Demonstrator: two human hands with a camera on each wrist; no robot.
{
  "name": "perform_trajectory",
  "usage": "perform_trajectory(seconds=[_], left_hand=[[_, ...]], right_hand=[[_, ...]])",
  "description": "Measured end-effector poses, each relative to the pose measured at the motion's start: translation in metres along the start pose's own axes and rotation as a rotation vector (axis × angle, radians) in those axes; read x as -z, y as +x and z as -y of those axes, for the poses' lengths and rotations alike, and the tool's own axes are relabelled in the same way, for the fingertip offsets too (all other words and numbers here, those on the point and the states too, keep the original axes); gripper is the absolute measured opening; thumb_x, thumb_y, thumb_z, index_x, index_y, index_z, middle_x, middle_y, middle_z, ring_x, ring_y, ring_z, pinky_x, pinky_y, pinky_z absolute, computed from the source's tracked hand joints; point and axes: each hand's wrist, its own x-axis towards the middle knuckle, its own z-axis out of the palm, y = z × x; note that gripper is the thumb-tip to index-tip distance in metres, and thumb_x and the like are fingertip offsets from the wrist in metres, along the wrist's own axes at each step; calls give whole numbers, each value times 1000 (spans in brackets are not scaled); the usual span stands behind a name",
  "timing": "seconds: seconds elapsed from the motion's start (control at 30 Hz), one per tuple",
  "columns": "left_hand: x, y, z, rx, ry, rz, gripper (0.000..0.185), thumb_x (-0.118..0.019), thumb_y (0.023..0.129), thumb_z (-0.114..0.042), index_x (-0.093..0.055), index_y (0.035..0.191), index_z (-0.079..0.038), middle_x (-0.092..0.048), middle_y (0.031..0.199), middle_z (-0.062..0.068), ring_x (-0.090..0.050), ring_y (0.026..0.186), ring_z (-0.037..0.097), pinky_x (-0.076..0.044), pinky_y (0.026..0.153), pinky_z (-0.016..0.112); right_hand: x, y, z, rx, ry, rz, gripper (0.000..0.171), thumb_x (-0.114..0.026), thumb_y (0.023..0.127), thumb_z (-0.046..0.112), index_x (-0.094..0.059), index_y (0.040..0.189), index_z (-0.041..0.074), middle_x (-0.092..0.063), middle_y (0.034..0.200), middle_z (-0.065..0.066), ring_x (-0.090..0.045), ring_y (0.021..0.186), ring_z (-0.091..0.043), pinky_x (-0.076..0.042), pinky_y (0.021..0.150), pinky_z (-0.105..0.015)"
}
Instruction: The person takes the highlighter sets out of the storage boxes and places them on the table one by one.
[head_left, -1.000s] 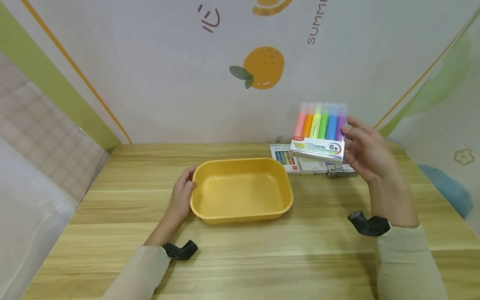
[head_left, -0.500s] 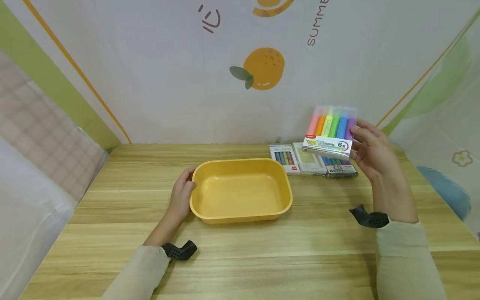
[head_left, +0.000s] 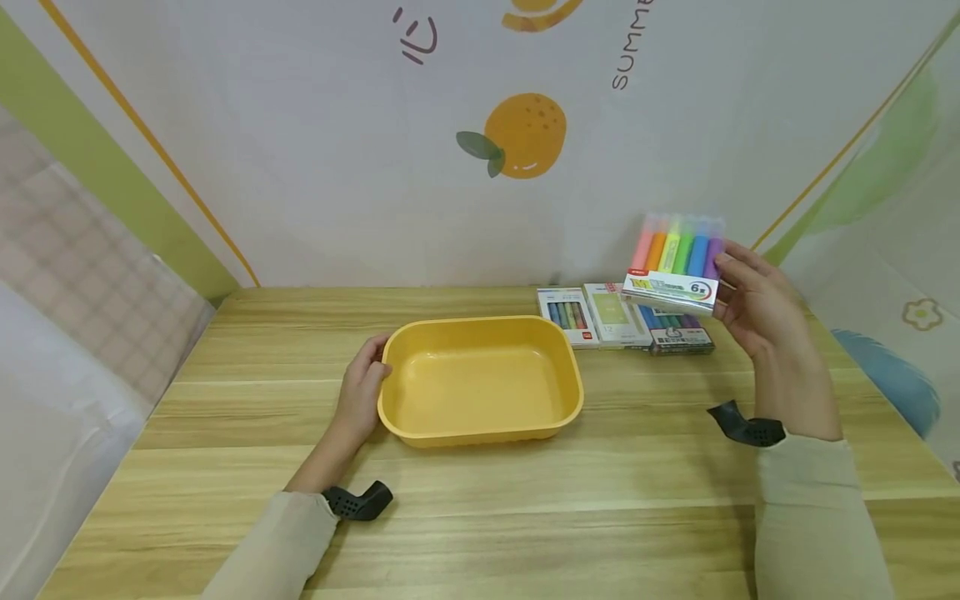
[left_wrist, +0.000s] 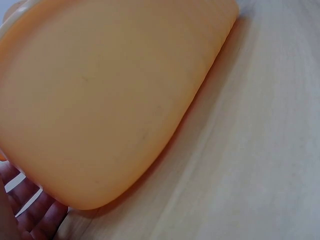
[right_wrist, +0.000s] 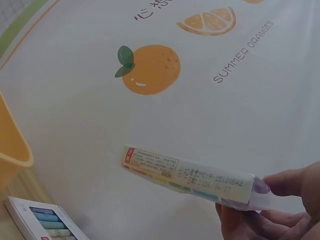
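A yellow plastic basin point(head_left: 480, 392) stands on the wooden table with nothing in it. My left hand point(head_left: 363, 387) grips its left end, thumb over the rim and fingers down the outside wall; the left wrist view shows those fingers point(left_wrist: 37, 210) beside the wall point(left_wrist: 110, 100). My right hand point(head_left: 765, 304) pinches a pack of highlighters point(head_left: 675, 262) by its right edge, thumb in front, fingers behind. The pack, in several colours from pink to purple, is held up above the table. In the right wrist view its printed bottom edge point(right_wrist: 190, 175) faces the camera.
Behind and right of the basin, boxes lie side by side: a white box with coloured sticks in its window point(head_left: 567, 317), a white box with a greenish panel point(head_left: 617, 315), and a dark pack of coloured pens point(head_left: 681, 340). A printed cloth point(head_left: 337, 167) hangs behind the table point(head_left: 525, 517).
My right hand has moved to the right with the highlighter pack, uncovering more of the boxes beneath. The left hand and the basin have stayed in place.
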Motion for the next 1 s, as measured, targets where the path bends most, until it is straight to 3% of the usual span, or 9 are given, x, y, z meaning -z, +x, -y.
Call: perform_trajectory(seconds=[0.27,0.6,1.0], left_hand=[[0,1,2,7,1,-1,50,-37,93,-7,-51,141,1,-58,131,22,-57,104,14,-50,85,14],[0,0,1,13,-15,9,50,-36,94,-7,-49,142,2,-56,134,22,-57,106,16,-50,85,14],[0,0,-1,-5,-14,2,51,-36,93,-6,-50,141,4,-56,135,23,-57,106,13,-49,86,13]], right_hand=[[11,0,4,-1,-77,-84,33,-71,92,24,-62,123,16,-69,107,1,-68,92,-12,-58,71,-24],[19,2,2,-5,-22,-108,28,-71,92,21,-66,119,15,-71,104,0,-70,91,-13,-60,71,-26],[23,8,-5,-24,-51,-162,27,-71,92,23,-65,118,17,-70,102,2,-68,89,-11,-57,69,-23]])
